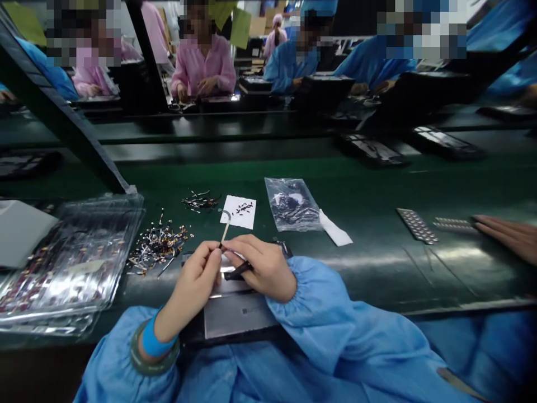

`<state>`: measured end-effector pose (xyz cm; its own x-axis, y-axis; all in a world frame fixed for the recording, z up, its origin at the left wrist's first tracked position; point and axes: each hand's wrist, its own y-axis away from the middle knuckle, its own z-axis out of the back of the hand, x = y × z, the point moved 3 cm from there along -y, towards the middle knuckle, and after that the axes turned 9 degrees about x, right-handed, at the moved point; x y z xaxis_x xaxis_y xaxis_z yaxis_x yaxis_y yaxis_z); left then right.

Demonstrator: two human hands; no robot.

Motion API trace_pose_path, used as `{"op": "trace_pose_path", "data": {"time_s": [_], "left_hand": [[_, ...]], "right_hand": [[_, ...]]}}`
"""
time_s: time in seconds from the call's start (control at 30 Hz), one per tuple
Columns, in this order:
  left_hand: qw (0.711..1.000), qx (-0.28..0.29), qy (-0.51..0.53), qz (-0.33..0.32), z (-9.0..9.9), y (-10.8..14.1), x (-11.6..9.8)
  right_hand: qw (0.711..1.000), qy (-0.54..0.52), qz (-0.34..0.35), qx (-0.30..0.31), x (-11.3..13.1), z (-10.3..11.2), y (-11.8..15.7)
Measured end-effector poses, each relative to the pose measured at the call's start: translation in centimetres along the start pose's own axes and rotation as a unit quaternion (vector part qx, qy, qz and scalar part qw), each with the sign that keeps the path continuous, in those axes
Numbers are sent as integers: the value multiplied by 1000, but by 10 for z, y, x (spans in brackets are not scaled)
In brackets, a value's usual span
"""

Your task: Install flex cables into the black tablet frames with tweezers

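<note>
My left hand (199,274) pinches a thin pale strip (225,232) with a curved upper end, held upright over the bench. Close against it, my right hand (262,266) has its fingertips at the strip's lower end, and a dark pen-like tool (237,272) lies in its curled fingers. Below both hands is a flat grey device (239,314). Just beyond them, a white card (247,221) carries several small black pieces. A heap of small metal-tipped parts (159,246) lies to the left of my left hand.
Stacked clear plastic trays (79,280) are at the left. A clear bag of dark parts (292,210), a white strip (336,229) and a dotted sheet (417,225) lie rightward. Another person's hand (507,235) rests at the far right. More people sit across the bench.
</note>
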<state>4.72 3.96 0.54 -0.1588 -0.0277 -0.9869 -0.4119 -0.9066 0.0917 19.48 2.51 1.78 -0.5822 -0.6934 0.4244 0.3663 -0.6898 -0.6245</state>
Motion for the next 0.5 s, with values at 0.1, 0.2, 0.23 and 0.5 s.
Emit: {"op": "trace_pose_path", "data": {"time_s": [0.1,0.2,0.23,0.5], "left_hand": [[986,-40,-151,-65,-3,2,-1],[956,-65,-261,-118,-6,6,0],[951,-62,-278,-119,-6,6,1],[978,-50,184,88,13,3,7]], "right_hand": [[998,53,-14,14,-1,-6,2],[997,77,-11,24,-3,-12,3],[997,71,-11,25,-4,-12,3],[970,-56,-222,-83,-27,19,11]]}}
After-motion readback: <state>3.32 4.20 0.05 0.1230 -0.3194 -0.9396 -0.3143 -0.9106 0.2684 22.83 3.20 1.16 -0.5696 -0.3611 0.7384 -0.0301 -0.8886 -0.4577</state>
